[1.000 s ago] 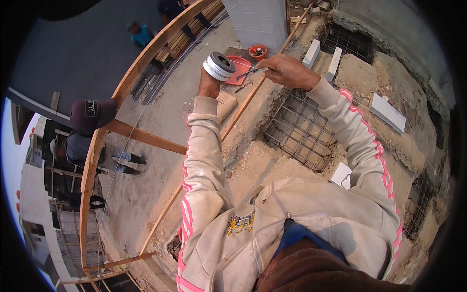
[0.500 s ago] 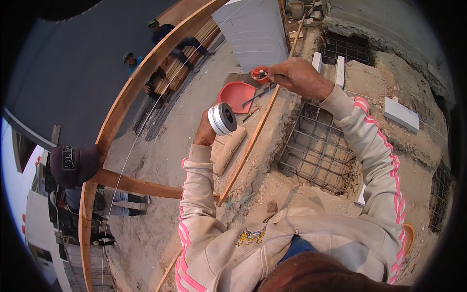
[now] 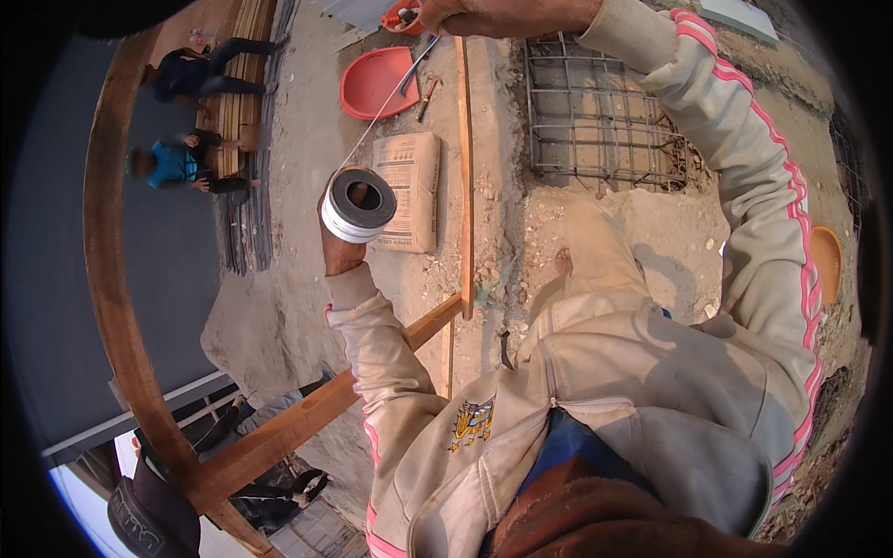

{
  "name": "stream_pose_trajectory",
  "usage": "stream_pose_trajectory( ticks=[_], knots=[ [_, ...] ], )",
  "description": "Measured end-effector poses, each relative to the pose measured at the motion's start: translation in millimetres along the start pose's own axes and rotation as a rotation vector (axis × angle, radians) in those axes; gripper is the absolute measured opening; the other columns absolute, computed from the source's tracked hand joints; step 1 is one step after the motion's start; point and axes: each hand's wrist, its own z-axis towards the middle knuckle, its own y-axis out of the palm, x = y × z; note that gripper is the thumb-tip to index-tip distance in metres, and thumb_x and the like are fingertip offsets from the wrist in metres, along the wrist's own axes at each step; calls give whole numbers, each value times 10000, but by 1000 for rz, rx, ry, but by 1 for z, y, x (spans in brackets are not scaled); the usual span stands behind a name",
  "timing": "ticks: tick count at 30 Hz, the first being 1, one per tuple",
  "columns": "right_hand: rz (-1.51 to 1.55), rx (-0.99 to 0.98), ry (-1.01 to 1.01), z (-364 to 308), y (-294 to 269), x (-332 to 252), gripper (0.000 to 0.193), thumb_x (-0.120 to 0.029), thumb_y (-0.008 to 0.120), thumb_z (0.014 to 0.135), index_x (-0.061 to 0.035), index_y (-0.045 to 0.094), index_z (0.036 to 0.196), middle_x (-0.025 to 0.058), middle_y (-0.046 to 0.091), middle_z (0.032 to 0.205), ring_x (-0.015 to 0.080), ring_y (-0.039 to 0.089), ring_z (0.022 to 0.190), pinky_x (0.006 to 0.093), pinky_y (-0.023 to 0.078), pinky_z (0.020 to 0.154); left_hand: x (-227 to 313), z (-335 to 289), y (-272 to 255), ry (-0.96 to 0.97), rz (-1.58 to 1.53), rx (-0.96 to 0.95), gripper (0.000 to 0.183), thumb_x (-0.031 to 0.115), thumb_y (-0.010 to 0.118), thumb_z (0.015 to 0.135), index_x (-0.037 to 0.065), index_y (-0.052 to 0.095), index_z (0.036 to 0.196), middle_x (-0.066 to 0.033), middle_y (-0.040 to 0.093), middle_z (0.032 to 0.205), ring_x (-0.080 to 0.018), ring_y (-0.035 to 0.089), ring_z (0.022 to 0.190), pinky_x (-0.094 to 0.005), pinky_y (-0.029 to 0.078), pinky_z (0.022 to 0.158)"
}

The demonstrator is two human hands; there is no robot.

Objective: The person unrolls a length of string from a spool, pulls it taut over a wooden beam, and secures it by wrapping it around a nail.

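My left hand (image 3: pixel 340 255) is wrapped round a spool (image 3: pixel 352 227) of white string with a black core, held up in front of me. A length of the string (image 3: pixel 381 110) runs straight from the spool up to my right hand (image 3: pixel 510 16). That hand is closed at the top edge of the view, partly cut off, its fingertips pinching the string. Below the string lie a red plastic basin (image 3: pixel 367 82) and a paper sack (image 3: pixel 409 200) on the ground.
A long wooden board (image 3: pixel 465 177) stretches beside a pit with a rebar grid (image 3: pixel 605 116). Timber framing (image 3: pixel 116 270) curves along the left. Two people (image 3: pixel 191 74) are by stacked planks (image 3: pixel 244 56); another person (image 3: pixel 279 409) is partly hidden lower left. An orange rounded object (image 3: pixel 826 265) lies right.
The view has turned, shifting the surroundings. My right hand is now at the top edge, farther from the spool, and the string between my hands shows as a straight line.
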Motion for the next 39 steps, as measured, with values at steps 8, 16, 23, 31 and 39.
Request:
stream_pose_trajectory(
  ticks=[8, 16, 23, 31, 39],
  knots=[
    [-86, 16, 76, 23, 3, 9, 90, -118, 655, 893, -83, 715, 950, 91, 698, 749, 224, 692, 674, 400, 544, 633, -13, 60, -20, 78, 319, -214, 181, -18, 647, 873, 16, 670, 1049, 7, 679, 938, -76, 612, 864, -238, 516, 796],
    [-44, 5, 6, 46, -21, 44, 121, -111, 709, 836, -105, 714, 956, 92, 714, 784, 251, 714, 719, 389, 551, 648, -6, 120, -8, 237, 662, -268, 183, -29, 674, 847, 21, 692, 1022, -12, 693, 959, -83, 614, 887, -267, 515, 818],
    [-46, 40, 28, 63, -16, 66, 67, -139, 656, 859, -84, 694, 855, 90, 695, 725, 249, 702, 721, 401, 535, 627, -11, 131, -27, 161, 611, -107, 236, -37, 684, 834, 23, 690, 1062, -29, 705, 986, -114, 633, 893, -281, 520, 829],
    [-5, 136, -63, 72, -22, 70, 132, -144, 598, 839, -51, 652, 762, 155, 648, 711, 361, 647, 682, 455, 498, 610, 27, 104, -51, 249, 546, -44, 230, 95, 659, 947, 32, 661, 1168, -6, 675, 949, -87, 627, 858, -246, 524, 775],
    [9, 199, -68, 65, -9, 102, 180, -88, 572, 859, 1, 603, 706, 163, 605, 647, 317, 601, 563, 414, 490, 561, -4, 148, -67, 71, 364, -91, 222, 144, 672, 937, 62, 673, 1143, -27, 699, 972, -125, 666, 857, -280, 554, 760]
  ],
)
